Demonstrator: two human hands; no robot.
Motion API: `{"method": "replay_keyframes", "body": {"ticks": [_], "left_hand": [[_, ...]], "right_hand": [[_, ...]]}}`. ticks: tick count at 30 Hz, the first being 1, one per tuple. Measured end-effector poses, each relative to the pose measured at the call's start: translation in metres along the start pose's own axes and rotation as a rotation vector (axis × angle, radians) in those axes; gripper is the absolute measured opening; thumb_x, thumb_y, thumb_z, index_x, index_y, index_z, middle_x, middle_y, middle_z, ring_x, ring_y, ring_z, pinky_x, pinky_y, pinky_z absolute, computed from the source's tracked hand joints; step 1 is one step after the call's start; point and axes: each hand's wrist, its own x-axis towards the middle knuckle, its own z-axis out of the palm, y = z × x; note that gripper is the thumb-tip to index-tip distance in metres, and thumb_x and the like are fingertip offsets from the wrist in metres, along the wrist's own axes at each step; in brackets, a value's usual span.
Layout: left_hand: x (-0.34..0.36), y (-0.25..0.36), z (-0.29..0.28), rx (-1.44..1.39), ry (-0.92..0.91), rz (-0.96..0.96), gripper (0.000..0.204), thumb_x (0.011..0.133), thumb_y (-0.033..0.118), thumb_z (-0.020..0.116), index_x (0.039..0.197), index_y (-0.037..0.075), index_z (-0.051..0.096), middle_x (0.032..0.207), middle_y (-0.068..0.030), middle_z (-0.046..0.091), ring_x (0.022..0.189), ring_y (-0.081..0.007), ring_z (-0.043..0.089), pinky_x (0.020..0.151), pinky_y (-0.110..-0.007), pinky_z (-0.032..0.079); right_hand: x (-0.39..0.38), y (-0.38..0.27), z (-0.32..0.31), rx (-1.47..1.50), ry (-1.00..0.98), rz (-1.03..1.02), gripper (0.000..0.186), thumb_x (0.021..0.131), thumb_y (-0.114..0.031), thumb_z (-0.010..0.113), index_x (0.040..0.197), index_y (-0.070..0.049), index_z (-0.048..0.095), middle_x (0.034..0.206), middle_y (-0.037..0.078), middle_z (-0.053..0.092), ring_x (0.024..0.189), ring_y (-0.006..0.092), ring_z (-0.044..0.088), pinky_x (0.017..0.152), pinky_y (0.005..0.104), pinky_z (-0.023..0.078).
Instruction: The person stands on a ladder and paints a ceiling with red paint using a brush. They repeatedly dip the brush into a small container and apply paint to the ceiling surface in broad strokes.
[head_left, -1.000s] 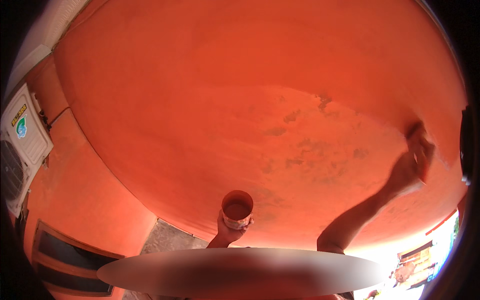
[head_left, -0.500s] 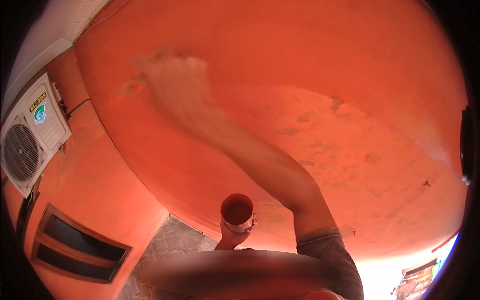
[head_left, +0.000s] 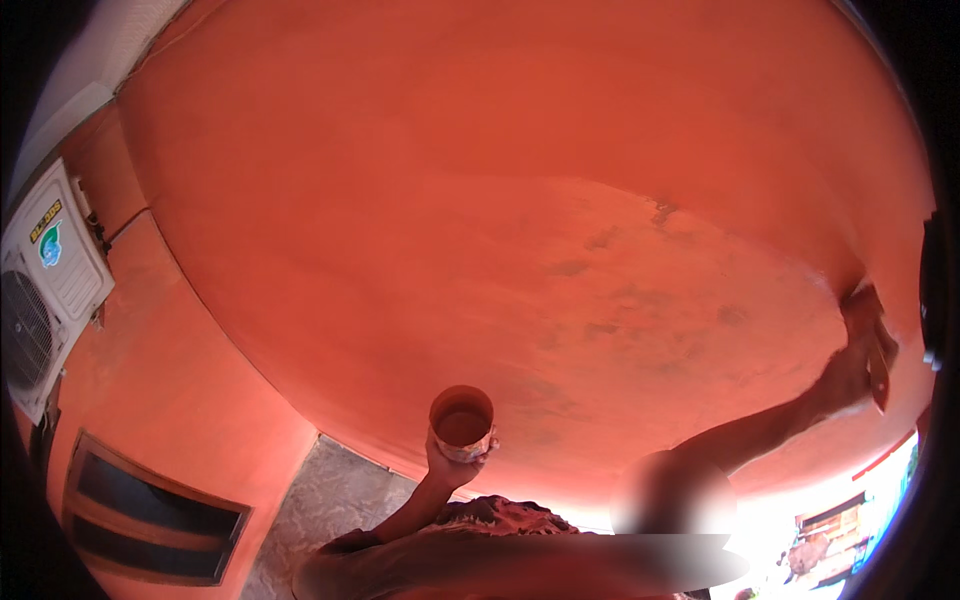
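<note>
Low in the middle, my left hand (head_left: 446,466) is closed around an open paint tub (head_left: 463,450), a round container with a patterned outside. It is held roughly upright, and reddish-brown paint shows inside. At the far right, my outstretched right hand (head_left: 866,335) is closed on a paintbrush (head_left: 879,388). The handle sticks out below the hand, and the dark brush end is up against the orange wall (head_left: 480,230). Fresh-looking deeper orange covers the upper wall. Below a curved edge the wall is paler, with grey worn patches (head_left: 640,325).
To the left, an air-conditioner outdoor unit (head_left: 60,280) hangs on the adjoining orange wall. Below it is a wood-framed window (head_left: 155,510). Grey mottled floor (head_left: 340,495) shows at the lower left. Bright daylight and a wooden structure (head_left: 835,530) appear at the lower right.
My right hand has swept with the brush from the upper left of the wall to the far right. My left hand still holds the tub, slightly further left in view.
</note>
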Motion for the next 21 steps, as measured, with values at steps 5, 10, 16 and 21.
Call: {"method": "replay_keyframes", "body": {"ticks": [5, 10, 16, 21], "left_hand": [[0.010, 0.007, -0.012, 0.026, -0.044, -0.099, 0.085, 0.084, 0.071, 0.055, 0.140, 0.008, 0.048, 0.126, -0.0196, 0.057, 0.109, -0.0360, 0.057, 0.069, -0.034, 0.055], [0.004, 0.031, 0.007, -0.017, 0.016, -0.243, 0.074, 0.084, 0.061, 0.062, 0.136, 0.010, 0.051, 0.127, -0.0183, 0.051, 0.110, -0.0330, 0.053, 0.068, -0.032, 0.055], [0.018, 0.070, 0.025, -0.057, 0.029, -0.409, 0.067, 0.080, 0.056, 0.071, 0.131, 0.015, 0.054, 0.123, -0.0169, 0.049, 0.107, -0.0318, 0.053, 0.068, -0.032, 0.056], [0.024, 0.077, 0.024, -0.011, 0.090, -0.491, 0.064, 0.082, 0.055, 0.070, 0.128, 0.014, 0.055, 0.123, -0.0176, 0.049, 0.107, -0.0318, 0.053, 0.067, -0.032, 0.056]], "right_hand": [[-0.076, -0.115, 0.041, 0.023, -0.286, -0.440, 0.014, 0.091, -0.003, 0.066, 0.104, 0.001, 0.069, 0.103, 0.012, 0.068, 0.093, 0.0276, 0.067, 0.077, 0.0350, 0.056], [-0.178, -0.276, 0.058, 0.637, -0.857, -0.577, 0.048, 0.082, -0.015, 0.070, 0.129, -0.015, 0.061, 0.122, 0.017, 0.058, 0.091, 0.0331, 0.068, 0.061, 0.0429, 0.057], [-0.147, -0.251, 0.062, 0.763, -0.770, -0.358, 0.042, 0.081, -0.009, 0.068, 0.122, -0.011, 0.061, 0.113, 0.016, 0.061, 0.089, 0.0286, 0.067, 0.065, 0.0382, 0.057], [-0.057, -0.071, 0.027, 0.483, -0.278, 0.056, 0.010, 0.091, 0.000, 0.065, 0.100, 0.002, 0.065, 0.097, 0.007, 0.066, 0.086, 0.0141, 0.064, 0.074, 0.0277, 0.056]]}}
